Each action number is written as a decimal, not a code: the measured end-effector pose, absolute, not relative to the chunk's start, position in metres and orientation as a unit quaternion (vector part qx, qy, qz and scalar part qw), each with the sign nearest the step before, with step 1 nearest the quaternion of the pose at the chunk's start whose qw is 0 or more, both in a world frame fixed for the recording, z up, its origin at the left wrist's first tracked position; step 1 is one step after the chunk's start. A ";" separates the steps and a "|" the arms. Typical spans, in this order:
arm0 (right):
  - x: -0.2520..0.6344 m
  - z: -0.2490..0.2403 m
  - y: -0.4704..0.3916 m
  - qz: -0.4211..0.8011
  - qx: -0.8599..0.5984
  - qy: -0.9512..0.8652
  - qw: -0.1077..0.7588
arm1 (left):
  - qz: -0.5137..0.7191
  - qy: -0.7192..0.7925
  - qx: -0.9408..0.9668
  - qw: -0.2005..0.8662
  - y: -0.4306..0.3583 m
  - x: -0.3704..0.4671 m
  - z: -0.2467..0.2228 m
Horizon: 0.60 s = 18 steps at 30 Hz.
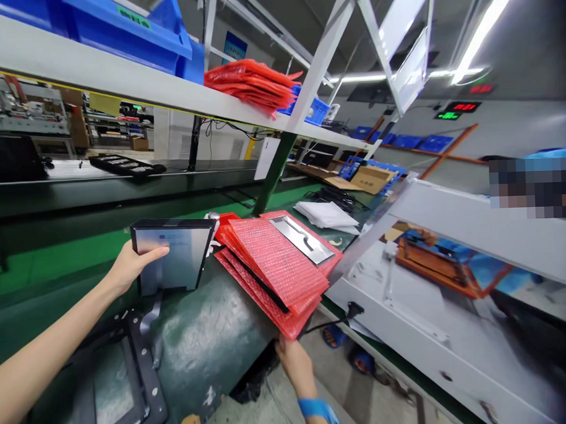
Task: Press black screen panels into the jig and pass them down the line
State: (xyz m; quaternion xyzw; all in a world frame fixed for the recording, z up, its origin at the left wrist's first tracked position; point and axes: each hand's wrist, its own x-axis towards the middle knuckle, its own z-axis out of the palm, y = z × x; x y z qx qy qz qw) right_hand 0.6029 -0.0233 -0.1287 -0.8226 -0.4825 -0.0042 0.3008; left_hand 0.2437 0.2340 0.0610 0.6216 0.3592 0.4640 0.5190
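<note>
My left hand point(129, 267) grips a stack of flat display panels point(177, 256) by its left side, thumb across the pale front face. The stack stands nearly upright, and a ribbon cable point(152, 318) hangs below it. To the right, red bubble-wrap bags point(275, 255) lie piled at the bench edge, with a dark flat edge showing inside one. At the pile's near corner my right hand point(295, 363), with a blue band on its wrist, is closed on a bag; its fingertips are partly hidden. A silver plate with a dark strip point(305, 239) rests on the bags.
A black frame fixture point(140, 378) lies on the green bench point(208, 338) at lower left. White sheets point(327, 216) sit behind the bags. Overhead, a shelf point(162, 92) carries blue bins point(128, 32) and more red bags point(253, 83). A white machine point(407, 319) and another person point(533, 185) are at right.
</note>
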 end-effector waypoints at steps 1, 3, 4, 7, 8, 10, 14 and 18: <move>0.606 -0.114 -0.038 -0.016 -0.824 -0.479 0.303 | 0.465 0.355 0.623 0.520 0.233 0.244 0.060; 0.605 -0.069 -0.059 -0.046 -0.817 -0.479 0.317 | 0.467 0.344 0.628 0.519 0.230 0.247 0.059; 0.599 -0.040 -0.062 -0.071 -0.807 -0.483 0.332 | 0.466 0.337 0.633 0.518 0.228 0.248 0.059; 0.561 0.055 -0.037 -0.216 -0.702 -0.507 0.451 | 0.456 0.309 0.663 0.506 0.217 0.255 0.063; 0.545 0.084 -0.018 -0.231 -0.666 -0.533 0.468 | 0.450 0.296 0.678 0.500 0.213 0.257 0.066; 0.510 0.126 0.026 -0.195 -0.587 -0.665 0.418 | 0.431 0.267 0.712 0.486 0.205 0.263 0.071; 0.466 0.147 0.099 -0.130 -0.453 -0.831 0.296 | 0.375 0.222 0.785 0.441 0.198 0.272 0.081; 0.478 0.118 0.114 -0.099 -0.472 -0.817 0.318 | 0.329 0.210 0.841 0.374 0.206 0.263 0.093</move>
